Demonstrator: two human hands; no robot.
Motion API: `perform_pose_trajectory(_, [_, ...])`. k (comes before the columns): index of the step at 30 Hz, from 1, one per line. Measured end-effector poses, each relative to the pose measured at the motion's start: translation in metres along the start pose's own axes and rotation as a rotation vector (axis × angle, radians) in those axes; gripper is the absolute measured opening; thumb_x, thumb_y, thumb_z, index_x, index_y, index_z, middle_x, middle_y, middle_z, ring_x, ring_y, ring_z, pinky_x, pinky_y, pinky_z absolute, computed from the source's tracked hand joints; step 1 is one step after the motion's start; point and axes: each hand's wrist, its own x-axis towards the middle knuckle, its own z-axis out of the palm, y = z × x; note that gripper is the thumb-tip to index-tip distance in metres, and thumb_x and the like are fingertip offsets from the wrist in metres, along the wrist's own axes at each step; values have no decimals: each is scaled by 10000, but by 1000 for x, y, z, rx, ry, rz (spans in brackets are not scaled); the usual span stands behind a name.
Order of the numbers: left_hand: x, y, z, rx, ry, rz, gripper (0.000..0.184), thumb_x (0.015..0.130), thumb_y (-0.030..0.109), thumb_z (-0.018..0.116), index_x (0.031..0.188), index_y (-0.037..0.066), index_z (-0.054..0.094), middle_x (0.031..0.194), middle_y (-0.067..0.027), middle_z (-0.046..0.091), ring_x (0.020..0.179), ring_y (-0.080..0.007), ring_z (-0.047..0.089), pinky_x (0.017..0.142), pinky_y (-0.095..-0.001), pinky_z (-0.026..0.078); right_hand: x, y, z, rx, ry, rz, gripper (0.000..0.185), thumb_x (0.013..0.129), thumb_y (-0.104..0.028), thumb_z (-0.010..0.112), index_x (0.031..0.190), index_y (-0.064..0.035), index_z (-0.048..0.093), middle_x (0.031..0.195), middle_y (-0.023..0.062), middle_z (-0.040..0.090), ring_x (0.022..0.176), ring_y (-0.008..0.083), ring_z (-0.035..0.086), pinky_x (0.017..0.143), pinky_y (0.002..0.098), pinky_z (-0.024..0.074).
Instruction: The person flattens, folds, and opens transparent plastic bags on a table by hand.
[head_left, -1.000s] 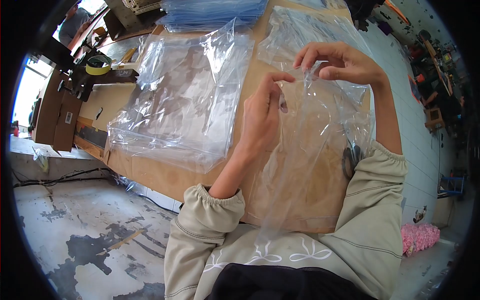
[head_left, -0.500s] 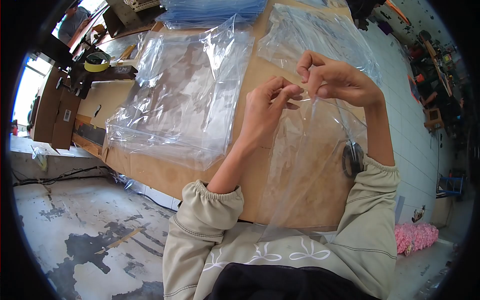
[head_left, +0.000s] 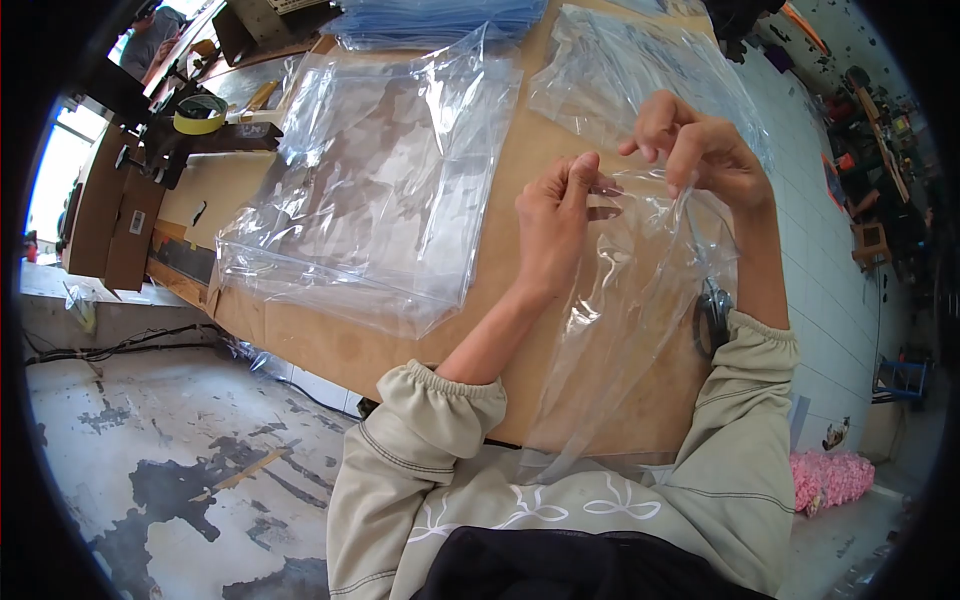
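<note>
Thumb and fingers of a person's left hand (head_left: 553,210) appear to pinch the top edge of clear film (head_left: 622,255), R of center frame, w/ the right hand (head_left: 705,160) pinching it too btwn thumb and forefinger — hands apart but near each other. Film drapes over the brown surface (head_left: 502,240) toward the lap; no. of layers can't be told. Scissors (head_left: 712,318) lie just beside the R forearm, partly under or behind film, hard to tell which. A clear stack (head_left: 370,190) sits L of the hands, another pile (head_left: 640,75) upper R of center, blue sheets (head_left: 435,22) at top, tape (head_left: 200,115) upper L.

Handling, as judged: light fingertip grip close to the edge, even tension btwn both hands — slack film creases and clings, a hard tug may stretch it. Best kept clear of scissors & sleeve.
</note>
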Motion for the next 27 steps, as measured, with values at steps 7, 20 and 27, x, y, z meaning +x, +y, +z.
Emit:
perform_pose_trajectory(7, [-1,12,0,141,-147,235,216,947,181,558,955,-22,631,867,-25,643,824,-83,604,708,-240,493,6,-33,0,-219,11,111,142,891,-152,592,823,-34,633,893,48,470,817,148,448,737,279,388])
perform_pose_trajectory(20, [8,8,-10,128,-379,229,160,941,164,572,1018,25,582,937,-2,581,913,-77,524,812,-249,428,-3,-25,14,-41,59,26,142,953,-98,480,903,-6,577,964,111,605,963,205,579,853,328,455])
perform_pose_trajectory(27, [14,-4,-13,-130,-398,173,150,967,162,525,986,37,605,924,21,570,888,-66,488,821,-236,385,-5,-42,20,-62,141,63,208,942,-189,530,1064,-33,592,1148,133,596,1115,229,552,929,351,433])
